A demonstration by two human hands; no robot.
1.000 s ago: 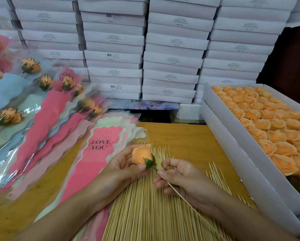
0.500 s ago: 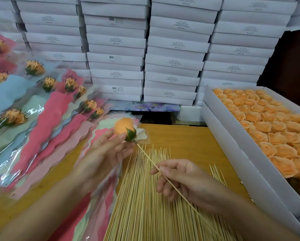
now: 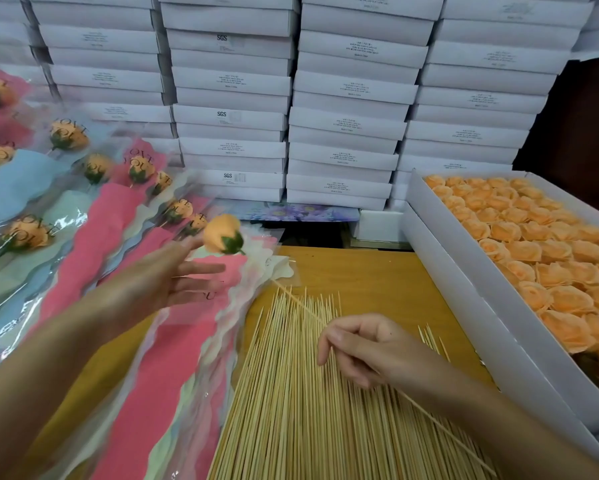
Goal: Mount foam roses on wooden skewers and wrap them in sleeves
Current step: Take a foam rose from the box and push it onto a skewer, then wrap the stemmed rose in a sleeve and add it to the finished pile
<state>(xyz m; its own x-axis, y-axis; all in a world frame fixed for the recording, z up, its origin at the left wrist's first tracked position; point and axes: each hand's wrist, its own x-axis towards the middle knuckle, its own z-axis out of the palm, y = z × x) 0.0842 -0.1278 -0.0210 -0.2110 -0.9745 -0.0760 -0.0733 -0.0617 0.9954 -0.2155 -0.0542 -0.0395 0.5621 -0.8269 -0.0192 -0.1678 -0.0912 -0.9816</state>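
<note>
Pinching a thin wooden skewer (image 3: 293,300) between thumb and curled fingers, the right hand (image 3: 364,351) is over the bed of loose skewers (image 3: 291,410). These are pale, round sticks lying side by side with their sharp tips pointing away from the person. The held skewer slants up past the bed's far left corner. On its tip sits 1 foam rose (image 3: 218,233), a smooth, egg-shaped peach bud with a dark green calyx at its base.

Left of the bed, the left hand (image 3: 159,282) is released, its fingers straight and spread, blurred. Its forefinger tip lies just beside the bud, and contact cannot be told.

Touching the bed's left edge is a stack of empty sleeves (image 3: 173,368), glossy clear film over wavy-edged pink and cream panels. Farther left of the bed, finished wrapped roses (image 3: 31,233) overlap in a fan of pink, blue and mint sleeves with black lettering.

Right of the bed stands a long white cardboard box (image 3: 464,306) packed with rows of ruffled orange rose heads (image 3: 533,258). Behind the bed rise stacked flat white cartons (image 3: 343,123). Bare yellow-brown wooden tabletop (image 3: 377,282) shows beyond the tips.
</note>
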